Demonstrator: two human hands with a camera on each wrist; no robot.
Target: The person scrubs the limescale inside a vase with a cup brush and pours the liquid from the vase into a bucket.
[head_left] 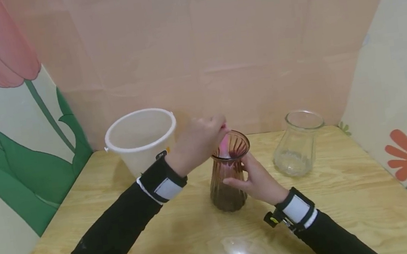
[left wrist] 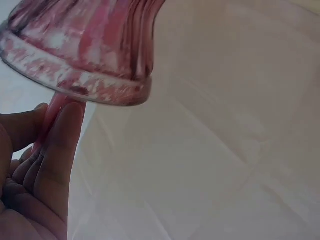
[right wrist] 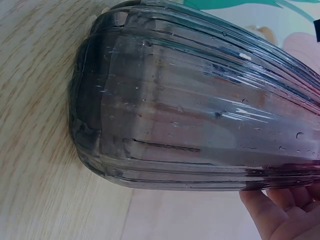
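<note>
Pink-papered corner, wooden worktop (head_left: 188, 247), and we've got the ribbed amber vase (head_left: 229, 183) standing dead centre, right hand (head_left: 257, 181) gripping its waist from 3 o'clock to steady it while the left hand (head_left: 195, 142) pinches a pink thing (head_left: 224, 144) at its mouth.

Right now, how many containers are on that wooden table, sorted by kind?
Glass vases: 2, the ribbed tinted vase gripped by the right hand, and the clear vase standing apart to its right.
Plastic buckets: 1, the white bucket at the back left.
Total: 3 containers.
</note>
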